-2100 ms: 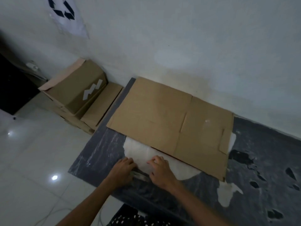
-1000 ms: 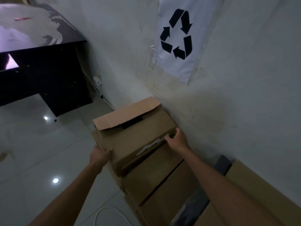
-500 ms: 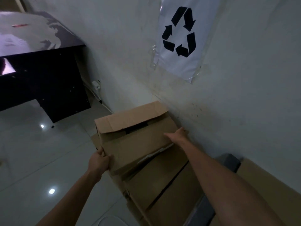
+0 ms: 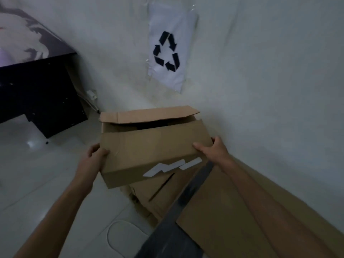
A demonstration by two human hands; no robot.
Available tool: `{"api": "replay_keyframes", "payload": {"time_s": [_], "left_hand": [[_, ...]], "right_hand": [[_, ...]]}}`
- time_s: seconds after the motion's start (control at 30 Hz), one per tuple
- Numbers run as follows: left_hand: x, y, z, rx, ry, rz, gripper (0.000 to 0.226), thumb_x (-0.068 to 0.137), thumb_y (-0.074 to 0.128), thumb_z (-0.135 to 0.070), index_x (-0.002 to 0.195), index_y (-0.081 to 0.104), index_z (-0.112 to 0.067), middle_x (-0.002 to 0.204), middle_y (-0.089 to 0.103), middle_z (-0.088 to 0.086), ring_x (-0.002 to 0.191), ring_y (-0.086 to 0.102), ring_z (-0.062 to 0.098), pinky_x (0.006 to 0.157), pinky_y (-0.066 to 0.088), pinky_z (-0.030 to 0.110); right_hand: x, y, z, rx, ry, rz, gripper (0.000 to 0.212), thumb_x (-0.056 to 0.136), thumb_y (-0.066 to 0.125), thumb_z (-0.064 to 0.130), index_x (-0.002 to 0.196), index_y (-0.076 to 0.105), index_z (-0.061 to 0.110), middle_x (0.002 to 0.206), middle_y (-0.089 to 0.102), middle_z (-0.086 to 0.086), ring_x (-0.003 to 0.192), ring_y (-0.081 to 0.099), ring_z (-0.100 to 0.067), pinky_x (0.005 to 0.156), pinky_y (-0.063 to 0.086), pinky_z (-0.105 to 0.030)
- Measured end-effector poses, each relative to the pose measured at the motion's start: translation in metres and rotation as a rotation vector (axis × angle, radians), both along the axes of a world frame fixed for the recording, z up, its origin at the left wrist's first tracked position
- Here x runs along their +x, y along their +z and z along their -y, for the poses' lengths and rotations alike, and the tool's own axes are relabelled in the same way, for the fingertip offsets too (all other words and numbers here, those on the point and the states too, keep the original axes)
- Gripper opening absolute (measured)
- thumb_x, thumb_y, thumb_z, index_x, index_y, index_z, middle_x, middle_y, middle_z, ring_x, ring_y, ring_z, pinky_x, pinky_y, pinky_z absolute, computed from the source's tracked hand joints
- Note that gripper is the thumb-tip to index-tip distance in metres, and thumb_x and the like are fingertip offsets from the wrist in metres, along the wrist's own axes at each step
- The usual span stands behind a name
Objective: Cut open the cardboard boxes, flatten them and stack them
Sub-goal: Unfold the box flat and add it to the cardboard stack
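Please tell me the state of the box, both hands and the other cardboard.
cardboard box: unflattened, top flap partly open, held at both ends.
left hand: grips the box's left end.
right hand: grips the box's right end.
flat cardboard: flattened, lying on the dark table.

Two grips [image 4: 93, 160] [image 4: 214, 151], one open box [image 4: 149, 146]

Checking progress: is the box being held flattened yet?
Not flattened. The box has its full shape, top flap lifted over a dark gap; the left hand and right hand grip its ends.
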State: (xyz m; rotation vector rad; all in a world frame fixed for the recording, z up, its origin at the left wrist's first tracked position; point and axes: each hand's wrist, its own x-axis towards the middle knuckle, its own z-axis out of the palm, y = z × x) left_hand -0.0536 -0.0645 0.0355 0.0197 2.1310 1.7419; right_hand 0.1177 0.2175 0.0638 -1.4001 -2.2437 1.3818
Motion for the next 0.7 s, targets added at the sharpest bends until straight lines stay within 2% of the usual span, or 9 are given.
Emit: {"api": "replay_keyframes", "payload": {"time_s": [0.1, 0.2, 0.27, 0.37, 0.53, 0.6, 0.7], "left_hand": [[0.054, 0.025, -0.01, 0.033, -0.094, 0.032, 0.033, 0.095, 0.05, -0.016, 0.127, 0.053, -0.011, 0.113, 0.059, 0.009, 0.085, 0.057, 0.015, 0.066, 0.043, 0.029], [0.117, 0.042, -0.025, 0.029, -0.176, 0.064, 0.035, 0.094, 0.052, -0.017, 0.129, 0.052, -0.012, 0.115, 0.059, 0.007, 0.089, 0.057, 0.016, 0.069, 0.043, 0.028], [0.159, 0.048, -0.035, 0.001, -0.242, 0.076, 0.035, 0.094, 0.053, -0.019, 0.129, 0.052, -0.014, 0.116, 0.057, 0.006, 0.094, 0.055, 0.02, 0.075, 0.043, 0.031], [0.223, 0.046, -0.049, -0.028, -0.374, 0.104, 0.03, 0.096, 0.051, -0.023, 0.125, 0.051, -0.016, 0.111, 0.056, 0.005, 0.086, 0.054, 0.015, 0.073, 0.044, 0.034], [0.319, 0.024, -0.069, -0.103, -0.627, 0.102, 0.026, 0.097, 0.048, -0.022, 0.123, 0.05, -0.017, 0.115, 0.057, 0.005, 0.092, 0.055, 0.016, 0.072, 0.044, 0.028], [0.354, 0.013, -0.076, -0.154, -0.742, 0.139, 0.028, 0.098, 0.048, -0.024, 0.125, 0.049, -0.018, 0.118, 0.057, 0.006, 0.099, 0.056, 0.02, 0.075, 0.048, 0.032], [0.403, -0.006, -0.084, -0.193, -0.869, 0.192, 0.034, 0.097, 0.049, -0.021, 0.131, 0.048, -0.014, 0.125, 0.056, 0.008, 0.107, 0.055, 0.023, 0.077, 0.048, 0.031]], "right_hand": [[0.08, 0.034, 0.01, 0.03, -0.077, -0.006, 0.071, 0.078, 0.076, 0.042, 0.128, 0.039, 0.01, 0.115, 0.052, -0.003, 0.096, 0.056, -0.019, 0.071, 0.048, -0.028], [0.168, 0.052, 0.02, 0.037, -0.169, 0.016, 0.069, 0.077, 0.076, 0.043, 0.126, 0.039, 0.01, 0.116, 0.054, -0.006, 0.095, 0.058, -0.02, 0.066, 0.049, -0.027], [0.228, 0.058, 0.028, 0.037, -0.242, 0.026, 0.071, 0.077, 0.077, 0.042, 0.127, 0.039, 0.009, 0.119, 0.054, -0.008, 0.097, 0.057, -0.021, 0.07, 0.052, -0.03], [0.316, 0.062, 0.044, -0.004, -0.358, 0.04, 0.077, 0.076, 0.078, 0.041, 0.133, 0.037, 0.009, 0.124, 0.053, -0.008, 0.099, 0.056, -0.02, 0.083, 0.053, -0.038], [0.451, 0.049, 0.077, -0.066, -0.558, 0.062, 0.086, 0.073, 0.081, 0.039, 0.139, 0.035, 0.008, 0.124, 0.052, -0.006, 0.104, 0.054, -0.02, 0.086, 0.049, -0.036], [0.5, 0.034, 0.091, -0.095, -0.645, 0.071, 0.08, 0.071, 0.083, 0.036, 0.132, 0.039, 0.009, 0.124, 0.054, -0.008, 0.107, 0.057, -0.024, 0.09, 0.051, -0.042], [0.563, 0.012, 0.108, -0.12, -0.757, 0.074, 0.069, 0.069, 0.086, 0.03, 0.119, 0.043, 0.01, 0.117, 0.056, -0.009, 0.099, 0.059, -0.024, 0.082, 0.053, -0.04]]}}
